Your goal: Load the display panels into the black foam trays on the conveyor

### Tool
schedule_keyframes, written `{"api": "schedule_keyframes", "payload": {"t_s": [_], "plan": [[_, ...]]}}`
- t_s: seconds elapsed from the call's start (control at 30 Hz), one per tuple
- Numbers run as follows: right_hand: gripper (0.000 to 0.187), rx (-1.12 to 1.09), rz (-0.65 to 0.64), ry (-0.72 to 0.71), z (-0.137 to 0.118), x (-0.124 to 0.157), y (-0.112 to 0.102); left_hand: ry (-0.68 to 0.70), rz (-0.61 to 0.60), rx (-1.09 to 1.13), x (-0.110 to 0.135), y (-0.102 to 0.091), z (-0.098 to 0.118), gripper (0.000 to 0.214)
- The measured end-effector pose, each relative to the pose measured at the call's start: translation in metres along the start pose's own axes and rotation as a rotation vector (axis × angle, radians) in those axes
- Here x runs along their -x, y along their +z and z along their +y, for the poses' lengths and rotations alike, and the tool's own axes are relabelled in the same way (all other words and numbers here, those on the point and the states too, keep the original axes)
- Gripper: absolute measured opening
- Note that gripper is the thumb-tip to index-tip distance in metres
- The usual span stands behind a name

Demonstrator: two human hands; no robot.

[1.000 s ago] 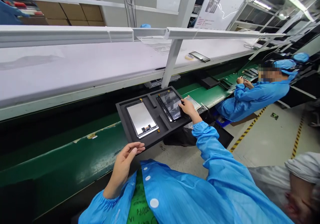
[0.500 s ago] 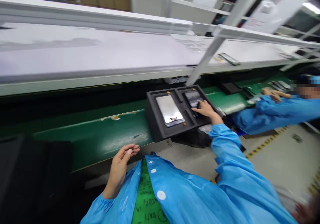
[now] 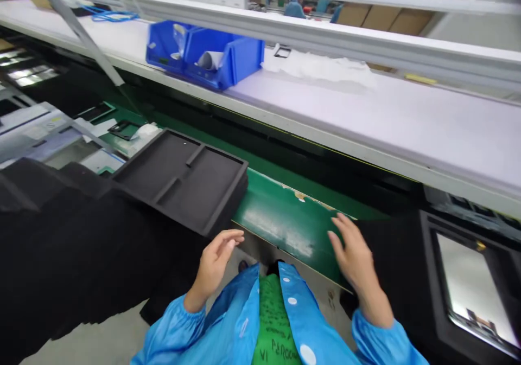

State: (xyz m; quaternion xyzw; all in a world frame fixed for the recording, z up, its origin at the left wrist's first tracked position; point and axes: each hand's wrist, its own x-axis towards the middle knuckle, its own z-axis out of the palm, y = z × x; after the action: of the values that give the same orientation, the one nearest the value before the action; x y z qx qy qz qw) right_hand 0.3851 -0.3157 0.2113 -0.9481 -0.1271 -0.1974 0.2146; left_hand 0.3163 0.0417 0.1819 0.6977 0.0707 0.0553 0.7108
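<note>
My left hand (image 3: 215, 263) is in front of the green bench edge, loosely bent, with nothing in it. Nearest to it is a black foam tray (image 3: 217, 189) with two bare recesses, lying on top of a stack. Over the green surface (image 3: 280, 218) hovers my right hand (image 3: 356, 256), its fingers apart and holding nothing. To the right of that hand, a second black foam tray (image 3: 432, 283) carries a tablet-like screen panel (image 3: 468, 278) in one recess. The far right side of this tray is cut off by the frame.
Blue bins (image 3: 240, 61) stand on the white shelf (image 3: 317, 99) above the bench. A slanted white post (image 3: 85, 39) rises at left. Black foam pieces (image 3: 101, 245) fill the lower left. Loose parts (image 3: 124, 129) lie beyond the left tray.
My view has swung left, bringing the left foam tray and blue bins into sight. My right hand has left the right-hand foam tray and moved left over the green surface.
</note>
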Motion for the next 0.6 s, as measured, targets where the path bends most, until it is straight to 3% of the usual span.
{"api": "schedule_keyframes", "payload": {"t_s": [0.1,0.2,0.27,0.37,0.47,0.53,0.6], "plan": [[0.047,-0.115,-0.281,-0.072,-0.012,-0.038,0.082,0.158,0.196,-0.161,-0.024,-0.038,0.012,0.03],[0.049,-0.2,-0.417,-0.11,-0.011,-0.08,0.133,0.24,0.344,-0.406,-0.055,-0.067,0.009,0.029],[0.049,-0.26,-0.463,-0.121,-0.02,-0.113,0.158,0.235,0.367,-0.565,-0.069,-0.08,0.002,0.032],[0.048,-0.324,-0.552,-0.122,-0.054,-0.147,0.182,0.158,0.308,-0.709,-0.071,-0.086,-0.009,0.04],[0.046,-0.402,-0.619,-0.135,-0.092,-0.155,0.193,0.069,0.264,-0.807,-0.056,-0.094,-0.018,0.048],[0.044,-0.464,-0.604,-0.142,-0.103,-0.158,0.201,0.04,0.231,-0.899,-0.059,-0.11,-0.024,0.051],[0.042,-0.495,-0.594,-0.153,-0.098,-0.157,0.209,0.071,0.218,-0.96,-0.079,-0.13,-0.036,0.055]]}}
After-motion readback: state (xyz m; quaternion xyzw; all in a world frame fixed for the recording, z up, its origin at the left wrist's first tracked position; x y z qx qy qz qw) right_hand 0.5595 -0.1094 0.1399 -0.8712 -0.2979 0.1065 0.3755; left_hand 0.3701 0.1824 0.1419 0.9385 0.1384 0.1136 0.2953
